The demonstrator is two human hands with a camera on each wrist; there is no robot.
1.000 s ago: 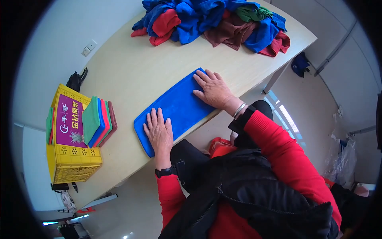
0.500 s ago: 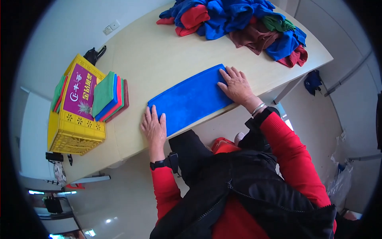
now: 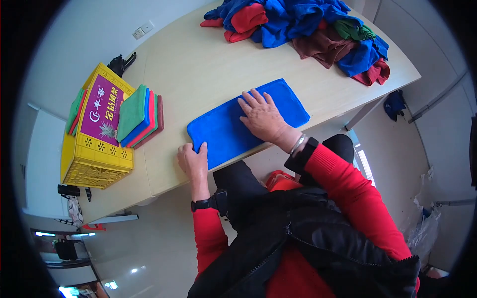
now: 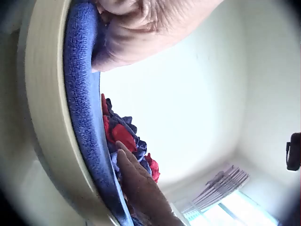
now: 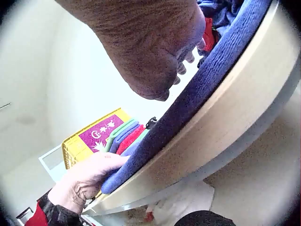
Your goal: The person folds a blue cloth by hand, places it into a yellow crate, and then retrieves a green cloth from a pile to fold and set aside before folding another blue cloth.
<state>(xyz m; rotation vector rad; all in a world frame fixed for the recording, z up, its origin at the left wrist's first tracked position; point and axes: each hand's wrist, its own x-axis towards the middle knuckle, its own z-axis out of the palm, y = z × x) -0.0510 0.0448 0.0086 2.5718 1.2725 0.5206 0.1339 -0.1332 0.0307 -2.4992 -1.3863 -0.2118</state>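
A folded blue towel lies flat along the table's front edge. At its left end the left hand grips the edge, thumb on top and fingers curled at the side; the left wrist view shows this hand pinching the blue towel. Over the middle of the towel is the right hand, its fingers spread and straight. In the right wrist view the right hand is above the cloth, and the left hand holds the far end.
A yellow crate stands at the table's left, with a stack of folded cloths leaning beside it. A heap of loose blue, red, brown and green cloths lies at the back. A black item is behind the crate.
The right hand has moved left from the towel's right end to its middle. The left hand's fingers, spread flat on the towel earlier, have shifted to its left end and curled round the edge.
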